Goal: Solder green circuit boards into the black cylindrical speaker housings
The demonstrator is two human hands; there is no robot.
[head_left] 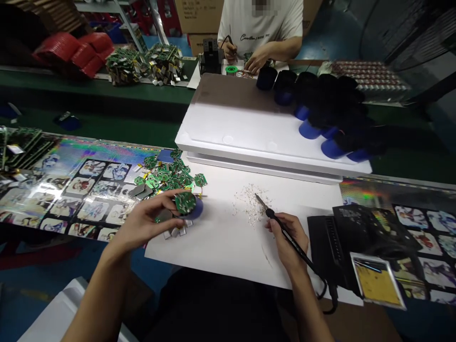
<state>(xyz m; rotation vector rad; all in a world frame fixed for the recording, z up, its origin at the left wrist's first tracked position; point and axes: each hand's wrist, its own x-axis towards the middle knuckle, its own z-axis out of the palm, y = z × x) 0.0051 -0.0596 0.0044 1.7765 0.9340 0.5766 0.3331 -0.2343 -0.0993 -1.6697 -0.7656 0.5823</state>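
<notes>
Between the thumb and fingers of my left hand (144,221) is a small green circuit board (185,203), with a round blue part (196,209) right behind it. Just beyond that hand lies a heap of green circuit boards (171,175) with wires and silvery pieces. My right hand (290,240) grips a soldering iron (281,225) like a pen, its metal tip pointing away over the white sheet (221,247). Scattered solder bits (249,202) lie around and under the tip. The iron's black cable runs back past my right wrist.
White foam trays (245,128) stand ahead, bearing several blue-and-black cylinders (309,128). At right are a black soldering station (327,247) and a yellow sponge tray (377,282). A co-worker (261,33) sits opposite, hands at other boards. More circuit boards (160,64) are piled at back left.
</notes>
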